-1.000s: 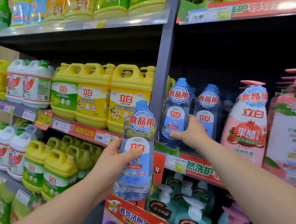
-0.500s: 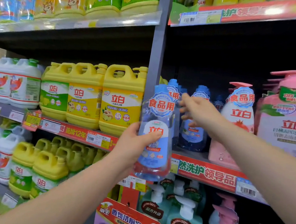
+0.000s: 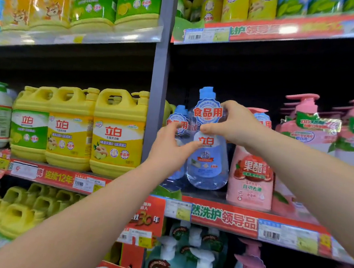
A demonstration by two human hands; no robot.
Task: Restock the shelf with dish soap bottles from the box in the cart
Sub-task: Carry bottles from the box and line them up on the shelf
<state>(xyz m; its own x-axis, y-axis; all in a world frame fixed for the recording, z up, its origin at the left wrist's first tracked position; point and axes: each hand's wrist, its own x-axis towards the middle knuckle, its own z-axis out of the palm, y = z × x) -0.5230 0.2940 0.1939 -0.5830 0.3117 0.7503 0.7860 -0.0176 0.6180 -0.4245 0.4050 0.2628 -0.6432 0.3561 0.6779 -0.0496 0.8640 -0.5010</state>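
Nearest, gripped on its left flank by left hand (image 3: 170, 146), thumb across the white label, fingers curled behind; pinched at the neck by right hand (image 3: 236, 124), thumb under and fingers over the round badge. Between them, upright at the front of the shelf (image 3: 224, 219): dish soap bottle (image 3: 207, 165), clear blue, teardrop body, blue cap, red characters, base on or just over the board, impossible to tell which; just beside a pink pump bottle (image 3: 251, 174), second blue bottle (image 3: 178, 121) behind left. Half a second back carried by the left hand alone, lower, out before the price rail, right hand among the shelved bottles.
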